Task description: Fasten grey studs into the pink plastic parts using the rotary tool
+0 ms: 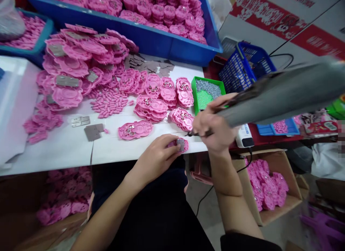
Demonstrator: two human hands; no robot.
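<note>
My left hand (157, 155) grips a small pink plastic part (184, 145) with a grey metal plate on it, at the table's front edge. My right hand (215, 127) is wrapped round a long grey power screwdriver (283, 94), blurred in places. Its dark tip points left, just above and right of the pink part; whether they touch I cannot tell. Left of my left hand lies a pink casing (135, 130) with metal pieces. Behind my hands are stacked pink casings (151, 108). A green tray (196, 96) of small screws stands behind my right hand.
Heaped pink casings (71, 65), small pink pieces (110, 101) and grey metal plates (94, 132) lie at the left. A long blue bin (172, 48) spans the back. A blue basket (234, 69) stands right. Below right is a cardboard box (292, 204) holding pink parts.
</note>
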